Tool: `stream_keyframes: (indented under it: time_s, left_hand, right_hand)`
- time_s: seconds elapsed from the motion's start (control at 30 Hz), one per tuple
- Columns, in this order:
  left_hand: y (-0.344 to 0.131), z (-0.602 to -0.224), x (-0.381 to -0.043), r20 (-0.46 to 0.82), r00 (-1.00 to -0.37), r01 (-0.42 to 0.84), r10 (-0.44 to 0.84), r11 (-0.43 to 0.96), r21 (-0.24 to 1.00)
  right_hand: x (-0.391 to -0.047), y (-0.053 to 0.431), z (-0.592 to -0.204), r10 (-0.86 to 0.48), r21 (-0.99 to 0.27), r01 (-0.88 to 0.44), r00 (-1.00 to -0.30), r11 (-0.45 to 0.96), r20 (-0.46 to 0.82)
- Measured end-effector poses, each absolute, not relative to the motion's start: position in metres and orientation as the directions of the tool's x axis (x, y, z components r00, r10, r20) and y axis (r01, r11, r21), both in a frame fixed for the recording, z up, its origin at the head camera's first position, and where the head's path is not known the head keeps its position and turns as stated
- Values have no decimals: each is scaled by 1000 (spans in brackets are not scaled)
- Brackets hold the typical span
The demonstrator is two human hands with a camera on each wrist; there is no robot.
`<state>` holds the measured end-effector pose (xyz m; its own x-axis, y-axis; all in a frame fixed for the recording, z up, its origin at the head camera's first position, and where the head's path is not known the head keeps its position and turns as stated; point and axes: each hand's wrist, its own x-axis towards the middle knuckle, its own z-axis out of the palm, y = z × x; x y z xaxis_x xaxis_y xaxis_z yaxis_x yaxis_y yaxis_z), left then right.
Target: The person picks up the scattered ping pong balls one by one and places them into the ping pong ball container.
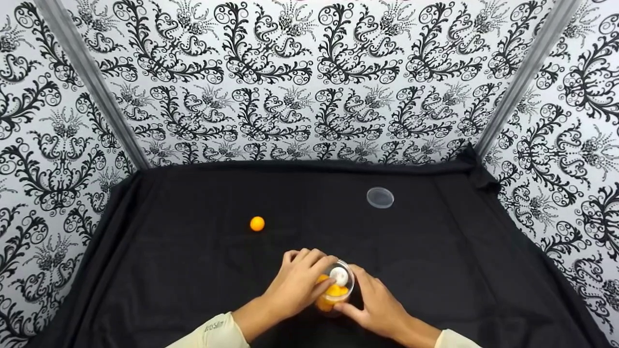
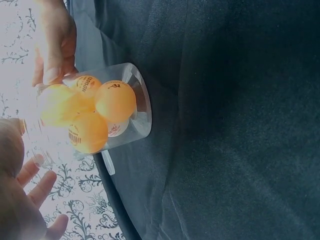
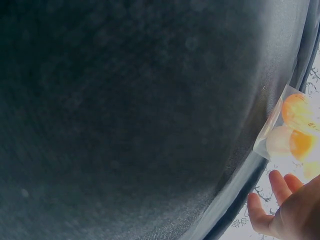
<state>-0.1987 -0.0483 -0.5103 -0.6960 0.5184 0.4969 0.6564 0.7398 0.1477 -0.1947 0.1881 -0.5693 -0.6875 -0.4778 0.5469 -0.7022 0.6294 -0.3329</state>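
A clear plastic jar [image 1: 346,295] with several orange balls and a white ball [image 1: 339,276] in it stands between the two hands, near the front of the black cloth. My right hand [image 1: 382,304] holds the jar from the right, thumb on the near side and fingers round the far side. Over the jar's mouth lies my left hand [image 1: 300,278], its thumb reaching in past the rim and its fingers spread in the left wrist view. Printed orange balls [image 2: 115,101] show through the jar wall there. Farther back, a loose orange ball [image 1: 257,224] lies on the cloth.
A round clear lid [image 1: 380,197] lies at the back right of the black cloth [image 1: 203,285]. Patterned white and black walls [image 1: 309,106] rise behind and at both sides. The cloth bunches at the back right corner.
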Motion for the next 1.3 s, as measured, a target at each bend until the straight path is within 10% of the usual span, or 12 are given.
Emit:
stream_keyframes:
  time_s: [0.57,0.87,1.3]
  left_hand:
    - [-65,-512,-226,587,-631,682,507,724,108]
    - [-96,-519,-284,602,-760,447,246,870,209]
    - [-151,-556,-331,212,-975,4,-69,944,330]
  right_hand:
    - [-197,189,-571,-489,-345,-721,-673,601,554]
    - [-196,188,-572,-468,-344,-705,-685,621,558]
    - [-195,189,-573,-471,-377,-655,-744,655,475]
